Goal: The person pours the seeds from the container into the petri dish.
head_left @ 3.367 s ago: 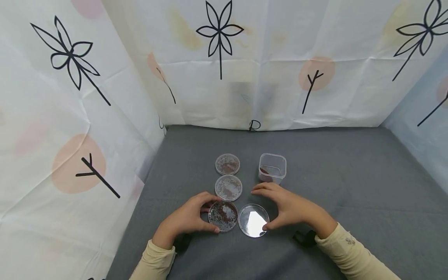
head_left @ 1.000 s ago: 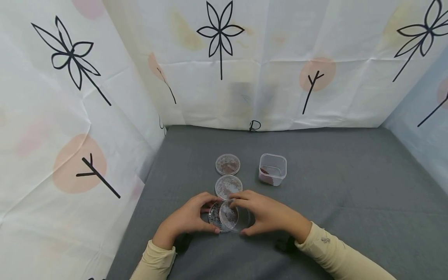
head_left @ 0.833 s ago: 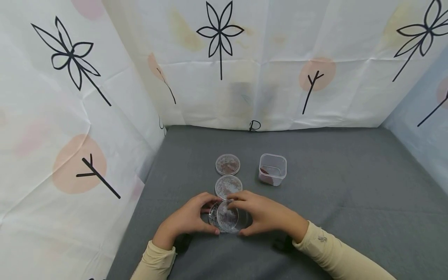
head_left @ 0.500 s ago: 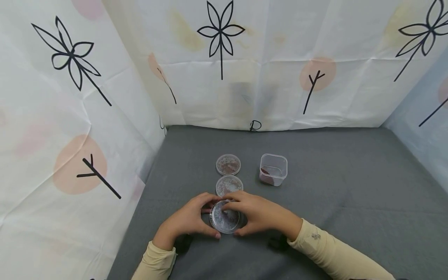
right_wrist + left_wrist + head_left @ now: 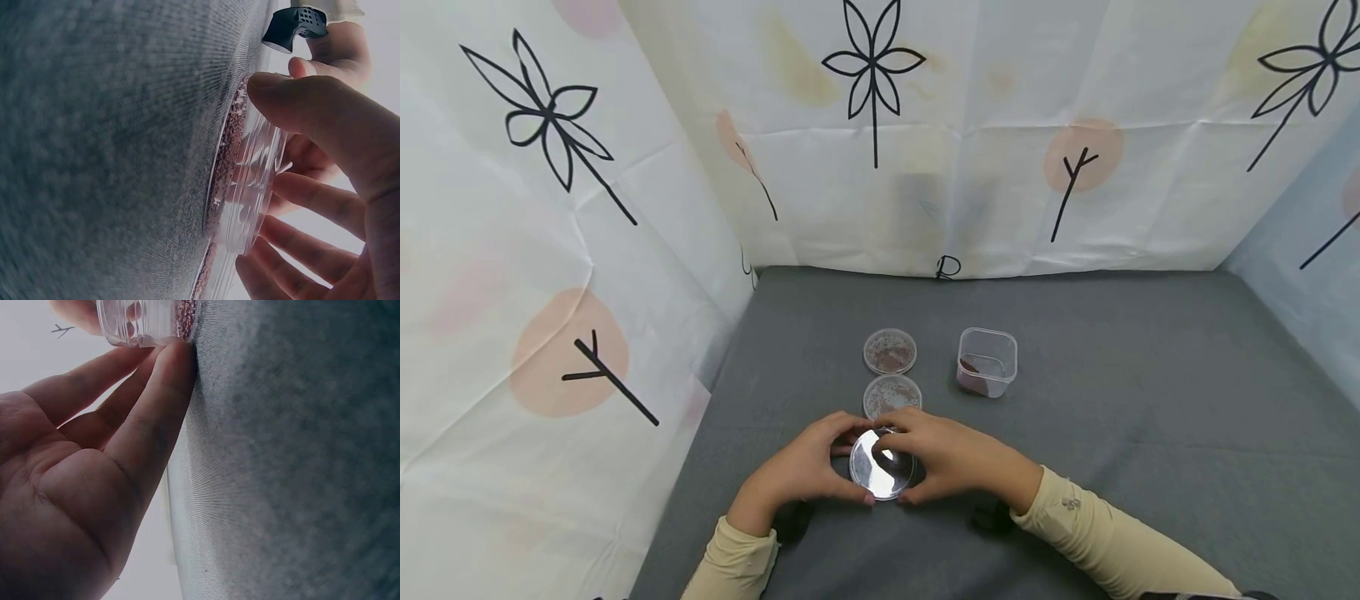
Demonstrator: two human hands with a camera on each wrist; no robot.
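Note:
A clear petri dish (image 5: 228,147) with reddish-brown granules lies on the grey cloth. On top of it sits its clear lid (image 5: 871,475), with glare across it in the head view. My left hand (image 5: 805,464) grips the dish from the left, thumb at the near side and fingers at the far side. From the right, my right hand (image 5: 958,458) holds the lid by its rim between thumb and fingers. Whether the lid is fully seated, I cannot tell. Just beyond is a second petri dish (image 5: 891,394), partly covered by my right fingers. Farther back lies a third petri dish (image 5: 890,352).
A clear square plastic tub (image 5: 992,387) with some reddish-brown material inside stands right of the far dishes. Grey cloth (image 5: 1112,375) covers the table. A patterned white curtain (image 5: 985,208) hangs behind and at the sides.
My right hand has carried the lid leftward from beside the near dish, tilted it over the dish and brought it down on top. My left hand has stayed on the dish.

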